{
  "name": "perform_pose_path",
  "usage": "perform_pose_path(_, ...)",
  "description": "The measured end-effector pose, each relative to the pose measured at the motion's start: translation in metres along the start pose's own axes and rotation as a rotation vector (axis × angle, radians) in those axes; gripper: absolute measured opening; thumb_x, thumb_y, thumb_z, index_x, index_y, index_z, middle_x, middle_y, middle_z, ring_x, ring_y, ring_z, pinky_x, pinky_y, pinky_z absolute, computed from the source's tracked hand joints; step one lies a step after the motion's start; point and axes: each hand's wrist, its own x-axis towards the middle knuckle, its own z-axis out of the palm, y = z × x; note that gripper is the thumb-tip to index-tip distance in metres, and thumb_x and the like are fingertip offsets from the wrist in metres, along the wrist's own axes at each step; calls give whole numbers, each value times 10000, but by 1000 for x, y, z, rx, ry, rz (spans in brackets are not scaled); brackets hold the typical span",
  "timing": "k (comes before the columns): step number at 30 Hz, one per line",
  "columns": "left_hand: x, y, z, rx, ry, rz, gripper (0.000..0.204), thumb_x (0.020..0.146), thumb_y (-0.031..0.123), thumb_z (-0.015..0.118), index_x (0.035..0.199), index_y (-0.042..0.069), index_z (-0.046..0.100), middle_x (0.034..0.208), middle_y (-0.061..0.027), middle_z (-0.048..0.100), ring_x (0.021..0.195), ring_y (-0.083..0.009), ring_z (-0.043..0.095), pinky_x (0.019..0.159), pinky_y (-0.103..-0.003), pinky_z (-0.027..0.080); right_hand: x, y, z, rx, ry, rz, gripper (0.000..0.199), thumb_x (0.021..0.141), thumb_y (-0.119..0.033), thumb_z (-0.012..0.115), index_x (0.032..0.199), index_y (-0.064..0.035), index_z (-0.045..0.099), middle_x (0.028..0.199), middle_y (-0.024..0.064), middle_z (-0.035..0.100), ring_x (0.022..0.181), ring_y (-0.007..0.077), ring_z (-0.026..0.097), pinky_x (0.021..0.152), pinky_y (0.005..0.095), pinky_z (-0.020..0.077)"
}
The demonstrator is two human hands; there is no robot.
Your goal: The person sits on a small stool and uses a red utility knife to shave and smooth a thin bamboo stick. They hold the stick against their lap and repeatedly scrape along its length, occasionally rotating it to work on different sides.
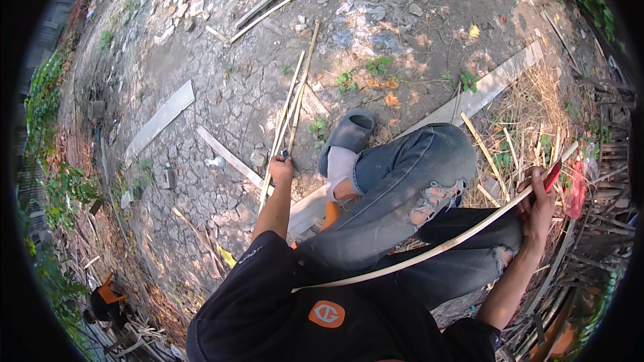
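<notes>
My right hand (537,209) is closed on a long pale bamboo strip (439,249), which curves across my lap to my shirt. A red object (553,176), perhaps a tool handle, sits in the same hand against the strip; its working part is hidden. On the left, my left hand (282,169) is a closed fist low over the ground, with a small dark thing (284,153) showing at its top. Several thin bamboo strips (295,102) lie just beyond and beside that fist; whether it grips any of them, I cannot tell.
My bent leg and grey clog (347,135) stand between the hands. Boards (161,119) lie on cracked soil, one long board (486,87) at the far right. Dry straw (540,104), a red plastic scrap (575,190) and stacked sticks (609,194) are at right; stones (191,0) lie far left.
</notes>
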Motion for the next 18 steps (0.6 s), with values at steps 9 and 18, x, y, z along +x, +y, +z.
perform_pose_path(9,-45,26,-45,514,-334,672,453,841,336,781,1235,119,733,1200,-149,678,1075,-401,690,904,-500,570,-14,-4,-3,49,7,-13,259,1032,-327,677,1057,-72,638,684,7,608,488,26,409,441,203,261)
perform_pose_path(18,-102,206,-83,-583,-379,656,172,1018,143,698,1096,-8,726,818,-15,684,661,-68,598,605,-238,481,-4,-30,-15,80,-232,-24,277,1080,-286,608,1006,-32,687,586,-58,459,425,31,337,413,236,230)
